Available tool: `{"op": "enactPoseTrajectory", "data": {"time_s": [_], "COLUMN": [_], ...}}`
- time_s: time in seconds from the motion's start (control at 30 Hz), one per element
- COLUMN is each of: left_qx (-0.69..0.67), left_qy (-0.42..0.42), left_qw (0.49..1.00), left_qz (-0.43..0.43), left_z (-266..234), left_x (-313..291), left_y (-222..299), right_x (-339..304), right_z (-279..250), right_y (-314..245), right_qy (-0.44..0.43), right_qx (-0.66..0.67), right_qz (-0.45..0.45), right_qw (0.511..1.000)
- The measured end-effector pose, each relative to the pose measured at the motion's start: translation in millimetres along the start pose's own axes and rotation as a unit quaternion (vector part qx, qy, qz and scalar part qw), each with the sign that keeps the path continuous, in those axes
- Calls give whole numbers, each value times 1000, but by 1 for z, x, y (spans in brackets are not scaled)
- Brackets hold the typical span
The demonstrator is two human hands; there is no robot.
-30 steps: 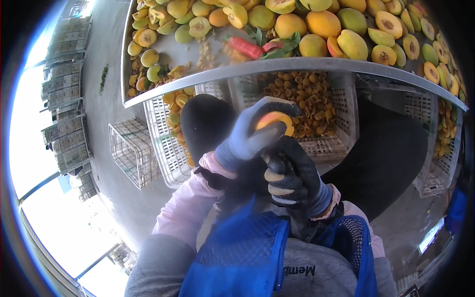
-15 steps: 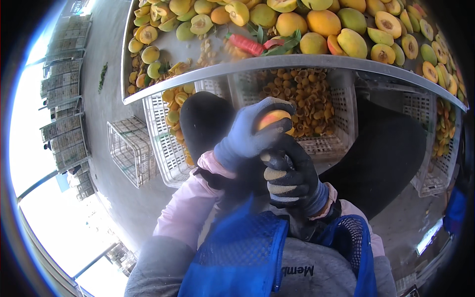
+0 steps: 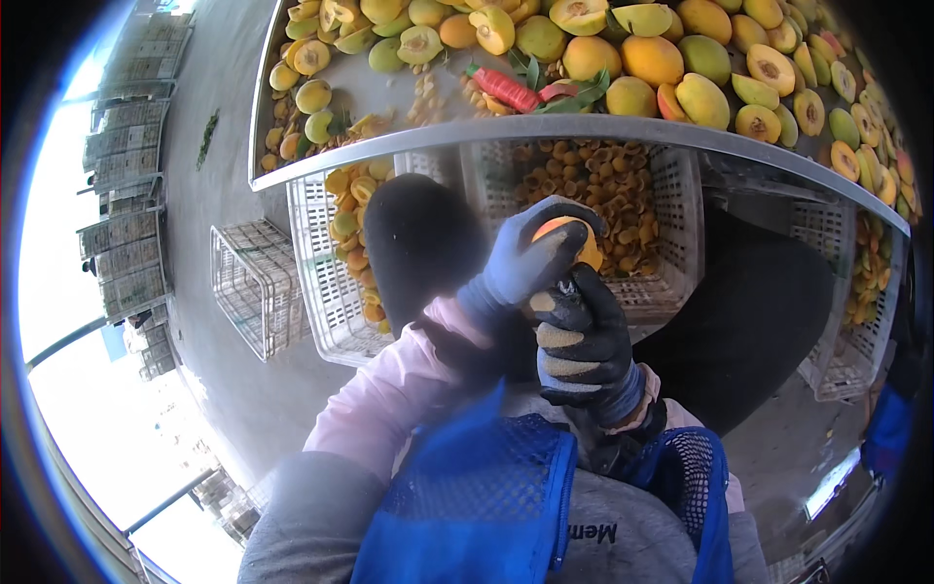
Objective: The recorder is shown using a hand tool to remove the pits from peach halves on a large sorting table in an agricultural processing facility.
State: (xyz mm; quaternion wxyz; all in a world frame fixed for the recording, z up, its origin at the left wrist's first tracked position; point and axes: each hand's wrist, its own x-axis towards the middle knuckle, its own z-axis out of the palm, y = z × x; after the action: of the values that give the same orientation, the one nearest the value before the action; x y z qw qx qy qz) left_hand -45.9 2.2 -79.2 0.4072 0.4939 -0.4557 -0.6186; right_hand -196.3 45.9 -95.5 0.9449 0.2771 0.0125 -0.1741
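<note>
My left hand [image 3: 520,261], in a blue-grey glove with dark fingertips, is closed around a yellow-orange peach [image 3: 555,225]. Its fingers hide much of the fruit. Just below it, my right hand [image 3: 582,343], in a dark glove with worn tan patches, makes a fist around a small tool [image 3: 566,287]. Only a bit of the tool shows by the thumb, close under the peach, and I cannot make out its kind. Both hands are in front of a white crate [image 3: 679,224] holding many small orange-brown fruit pieces.
A metal-rimmed table [image 3: 467,133] ahead carries whole and halved peaches [image 3: 652,60], leaves and a red object [image 3: 506,90]. Another white crate [image 3: 321,263] with fruit stands left, beside my knee. Further left is a wire-like crate [image 3: 258,287]. A fruit-filled crate [image 3: 837,341] stands right.
My left hand has moved a little to the right with the peach and turned slightly. The right hand stays nearly in place, still closed. The view has shifted slightly.
</note>
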Motion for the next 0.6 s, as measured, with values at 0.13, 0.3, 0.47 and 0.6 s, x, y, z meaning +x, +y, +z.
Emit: {"op": "enactPoseTrajectory", "data": {"time_s": [0.13, 0.3, 0.47, 0.6], "left_qx": [-68, -180, -141, -348], "left_qy": [65, 102, 97, 153], "left_qw": [996, 976, 983, 917], "left_qz": [-9, -71, -72, -122], "left_z": [9, 14, 13, 12], "left_x": [-8, -22, -25, -25], "left_y": [6, -9, -10, -7], "right_x": [8, 13, 11, 6], "right_z": [3, -1, 2, 11], "right_y": [-2, 4, 4, 13], "right_qy": [-112, -159, -133, -49], "right_qx": [45, 73, 40, -32], "right_qz": [88, 116, 114, 53], "right_qw": [989, 978, 984, 997]}}
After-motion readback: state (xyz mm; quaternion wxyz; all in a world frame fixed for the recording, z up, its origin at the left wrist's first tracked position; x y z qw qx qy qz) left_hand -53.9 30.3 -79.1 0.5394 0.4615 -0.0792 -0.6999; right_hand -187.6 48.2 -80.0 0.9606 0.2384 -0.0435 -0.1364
